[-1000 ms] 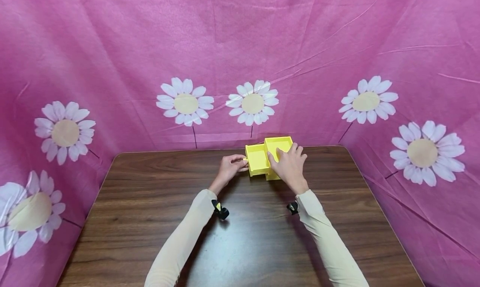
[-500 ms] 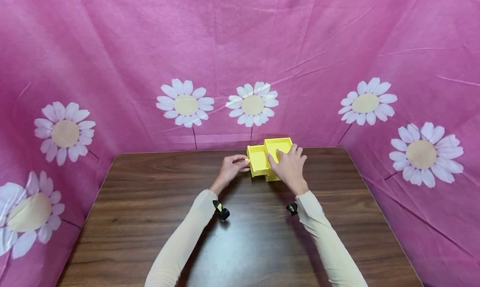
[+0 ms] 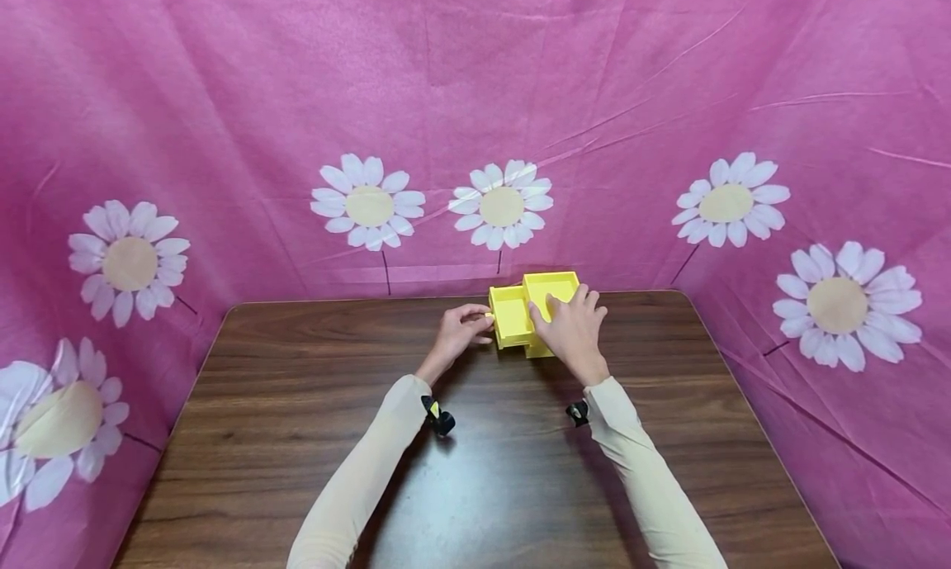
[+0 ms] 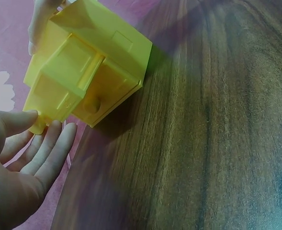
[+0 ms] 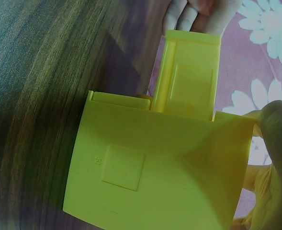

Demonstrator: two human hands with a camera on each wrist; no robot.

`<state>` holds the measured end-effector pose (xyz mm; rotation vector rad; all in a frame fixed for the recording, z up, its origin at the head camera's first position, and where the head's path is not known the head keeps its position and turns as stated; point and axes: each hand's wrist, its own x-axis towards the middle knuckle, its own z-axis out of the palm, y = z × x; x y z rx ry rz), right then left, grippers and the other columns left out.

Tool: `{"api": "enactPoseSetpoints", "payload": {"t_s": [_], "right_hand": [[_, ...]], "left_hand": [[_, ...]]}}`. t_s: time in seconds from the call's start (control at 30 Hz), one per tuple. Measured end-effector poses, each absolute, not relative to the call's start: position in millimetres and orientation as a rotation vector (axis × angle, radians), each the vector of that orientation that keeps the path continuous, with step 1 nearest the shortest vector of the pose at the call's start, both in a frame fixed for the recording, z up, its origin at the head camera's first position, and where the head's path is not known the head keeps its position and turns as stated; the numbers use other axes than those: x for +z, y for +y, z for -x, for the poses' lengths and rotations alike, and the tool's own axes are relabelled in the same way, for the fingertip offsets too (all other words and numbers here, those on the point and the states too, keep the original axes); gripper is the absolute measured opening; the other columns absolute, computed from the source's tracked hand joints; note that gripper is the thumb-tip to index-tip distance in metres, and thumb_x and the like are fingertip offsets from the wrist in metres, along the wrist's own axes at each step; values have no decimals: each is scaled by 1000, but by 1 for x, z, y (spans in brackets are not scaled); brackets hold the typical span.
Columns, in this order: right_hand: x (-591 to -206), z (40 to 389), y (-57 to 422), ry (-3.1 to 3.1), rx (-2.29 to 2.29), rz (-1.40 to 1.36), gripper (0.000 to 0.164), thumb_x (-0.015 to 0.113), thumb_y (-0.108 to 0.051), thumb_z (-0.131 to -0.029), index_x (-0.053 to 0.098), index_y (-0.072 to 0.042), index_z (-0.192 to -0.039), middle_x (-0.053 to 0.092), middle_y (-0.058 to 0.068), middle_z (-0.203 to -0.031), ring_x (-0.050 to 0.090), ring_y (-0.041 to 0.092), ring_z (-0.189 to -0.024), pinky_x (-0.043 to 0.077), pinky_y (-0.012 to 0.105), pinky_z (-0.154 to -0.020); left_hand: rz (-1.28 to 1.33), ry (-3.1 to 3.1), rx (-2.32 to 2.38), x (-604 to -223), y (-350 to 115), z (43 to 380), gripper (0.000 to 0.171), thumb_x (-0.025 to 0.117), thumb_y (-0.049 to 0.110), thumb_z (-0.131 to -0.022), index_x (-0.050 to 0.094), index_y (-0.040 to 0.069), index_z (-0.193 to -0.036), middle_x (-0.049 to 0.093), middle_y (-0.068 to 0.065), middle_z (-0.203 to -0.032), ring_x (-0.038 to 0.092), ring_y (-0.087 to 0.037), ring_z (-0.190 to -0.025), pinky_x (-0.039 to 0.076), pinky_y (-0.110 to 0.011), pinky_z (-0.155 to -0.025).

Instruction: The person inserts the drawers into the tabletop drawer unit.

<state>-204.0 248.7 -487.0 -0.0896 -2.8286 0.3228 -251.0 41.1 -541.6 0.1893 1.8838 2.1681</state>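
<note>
A small yellow drawer box (image 3: 550, 285) stands at the far edge of the table, with a shallow open recess on top. Its upper drawer (image 3: 511, 311) is pulled out to the left and looks empty. My left hand (image 3: 455, 338) pinches that drawer's knob (image 4: 38, 126) between thumb and fingers. Below it, the lower drawer (image 4: 113, 86) sits closed, its round knob (image 4: 93, 103) showing in the left wrist view. My right hand (image 3: 575, 328) grips the box from above, thumb at the left top edge and fingers spread across the top.
The brown wood-grain table (image 3: 475, 470) reaches back to a pink cloth backdrop (image 3: 475, 73) printed with white daisies. That cloth also hangs along both sides. A black wrist camera (image 3: 440, 419) is strapped at the left sleeve, another black camera (image 3: 578, 413) at the right.
The left hand and the upper drawer have shifted very slightly right, toward the box, since the first frame. The right hand stays in the same place on the box.
</note>
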Motion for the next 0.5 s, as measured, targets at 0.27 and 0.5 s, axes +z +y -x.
{"api": "enactPoseSetpoints", "payload": {"t_s": [0.27,0.5], "right_hand": [[-488,205,245,-2833,338,75,61,51,-57,-102,76,-7,-126,50,36,-114,45,53,-108,49,67,-80],[-488,206,244,-2832,326,88,60,52,-57,-102,75,-7,-127,49,35,-114,45,53,-109,49,67,-80]], "left_hand": [[-210,1870,2153,-541,42,252,27,69,-4,-97,67,-13,-123,72,-31,-111,73,-41,-98,64,-63,-89],[-247,1873,2116,-540,42,253,28,67,-2,-100,66,-12,-126,71,-32,-117,70,-48,-106,62,-64,-93]]}}
